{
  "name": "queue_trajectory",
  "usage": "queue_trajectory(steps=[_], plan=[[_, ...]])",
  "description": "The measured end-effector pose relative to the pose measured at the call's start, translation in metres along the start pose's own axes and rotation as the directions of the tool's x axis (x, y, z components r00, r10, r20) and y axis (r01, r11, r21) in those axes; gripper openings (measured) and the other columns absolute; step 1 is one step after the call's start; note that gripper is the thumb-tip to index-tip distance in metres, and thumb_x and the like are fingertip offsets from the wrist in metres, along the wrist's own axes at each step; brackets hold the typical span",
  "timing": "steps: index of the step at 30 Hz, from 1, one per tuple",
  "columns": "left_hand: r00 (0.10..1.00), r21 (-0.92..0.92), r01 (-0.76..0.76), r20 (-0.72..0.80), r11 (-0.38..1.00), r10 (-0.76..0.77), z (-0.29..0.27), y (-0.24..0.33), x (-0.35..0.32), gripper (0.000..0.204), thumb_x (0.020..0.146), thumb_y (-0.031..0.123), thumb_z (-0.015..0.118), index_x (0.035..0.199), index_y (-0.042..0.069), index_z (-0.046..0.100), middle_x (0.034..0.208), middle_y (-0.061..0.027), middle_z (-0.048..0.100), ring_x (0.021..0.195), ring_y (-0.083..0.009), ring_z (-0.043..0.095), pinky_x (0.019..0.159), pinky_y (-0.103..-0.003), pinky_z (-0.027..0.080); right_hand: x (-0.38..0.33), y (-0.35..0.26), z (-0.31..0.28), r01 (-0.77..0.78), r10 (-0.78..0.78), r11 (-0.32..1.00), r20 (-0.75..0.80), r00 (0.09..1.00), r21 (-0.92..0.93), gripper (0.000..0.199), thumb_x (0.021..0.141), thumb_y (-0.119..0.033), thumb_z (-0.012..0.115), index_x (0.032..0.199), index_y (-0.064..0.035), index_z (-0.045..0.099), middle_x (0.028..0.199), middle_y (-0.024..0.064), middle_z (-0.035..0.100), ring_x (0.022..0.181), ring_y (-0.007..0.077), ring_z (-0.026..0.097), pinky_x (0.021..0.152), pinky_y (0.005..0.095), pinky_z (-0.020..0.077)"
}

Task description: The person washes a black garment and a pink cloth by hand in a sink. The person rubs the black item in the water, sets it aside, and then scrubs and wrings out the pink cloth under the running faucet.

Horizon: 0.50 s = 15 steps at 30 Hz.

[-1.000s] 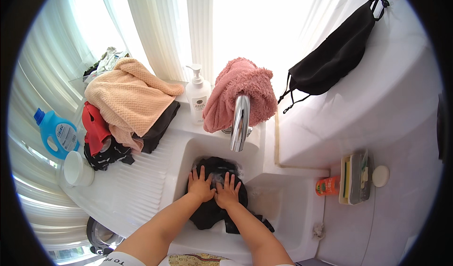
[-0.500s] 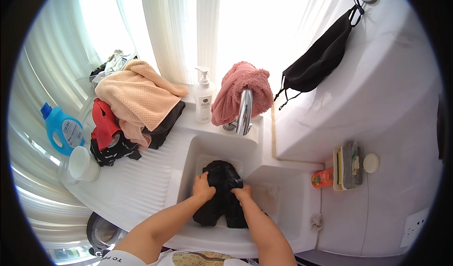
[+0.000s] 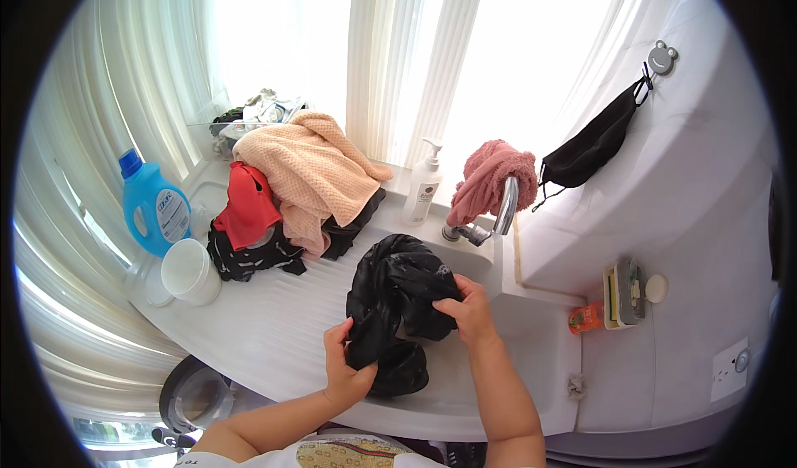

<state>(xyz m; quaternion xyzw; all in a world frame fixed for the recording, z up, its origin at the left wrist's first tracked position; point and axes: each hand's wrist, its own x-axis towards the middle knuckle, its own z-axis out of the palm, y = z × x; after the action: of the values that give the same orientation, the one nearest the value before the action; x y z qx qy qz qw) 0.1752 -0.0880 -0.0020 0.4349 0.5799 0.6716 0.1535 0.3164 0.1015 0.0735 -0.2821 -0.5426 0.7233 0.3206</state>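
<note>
Both hands hold up a wet black garment above the white sink, partly over the ribbed washboard slope. My left hand grips its lower left side, thumb toward me. My right hand pinches its right edge. The cloth is bunched, with a rounded top and a fold hanging at the bottom; I cannot tell which kind of garment it is. Pale wet or soapy patches show on its upper part. Behind it stands the chrome faucet with a pink fluffy towel draped over it.
A peach towel, a red cloth and black patterned cloth are piled at the left. Nearby are a blue detergent bottle, a white tub and a pump bottle. A black face mask hangs right.
Both hands have lifted the black garment out of the sink basin, up and toward the washboard. The view has shifted, so the surroundings sit farther right in the picture.
</note>
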Motion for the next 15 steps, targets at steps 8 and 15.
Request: queue_trajectory(steps=[8, 15], plan=[[0.998, 0.543, 0.035, -0.060, 0.839, -0.003, -0.108, -0.017, 0.032, 0.086, 0.070, 0.016, 0.079, 0.142, 0.000, 0.034, 0.135, -0.0191, 0.033, 0.119, -0.0324, 0.043, 0.100, -0.040, 0.038, 0.012, 0.057, 0.102, 0.136, 0.242, 0.552, 0.314, 0.918, -0.823, 0.067, 0.083, -0.050, 0.068, 0.125, 0.0016, 0.060, 0.114, 0.0204, 0.062, 0.104, 0.0362, 0.061, 0.095, 0.0378, 0.0468], [0.855, 0.594, -0.222, 0.500, 0.773, -0.138, -0.105, -0.063, 0.143, 0.046, 0.088, 0.034, 0.065, 0.124, 0.006, 0.060, 0.131, -0.0140, 0.057, 0.126, -0.0384, 0.043, 0.110, -0.055, 0.027, 0.023, 0.068, 0.165, 0.051, 0.189, 0.218, 0.093, 0.978, -0.975, 0.086, 0.077, -0.070, 0.062, 0.126, 0.0009, 0.056, 0.122, 0.0194, 0.060, 0.117, 0.0368, 0.054, 0.101, 0.0592, 0.0367]])
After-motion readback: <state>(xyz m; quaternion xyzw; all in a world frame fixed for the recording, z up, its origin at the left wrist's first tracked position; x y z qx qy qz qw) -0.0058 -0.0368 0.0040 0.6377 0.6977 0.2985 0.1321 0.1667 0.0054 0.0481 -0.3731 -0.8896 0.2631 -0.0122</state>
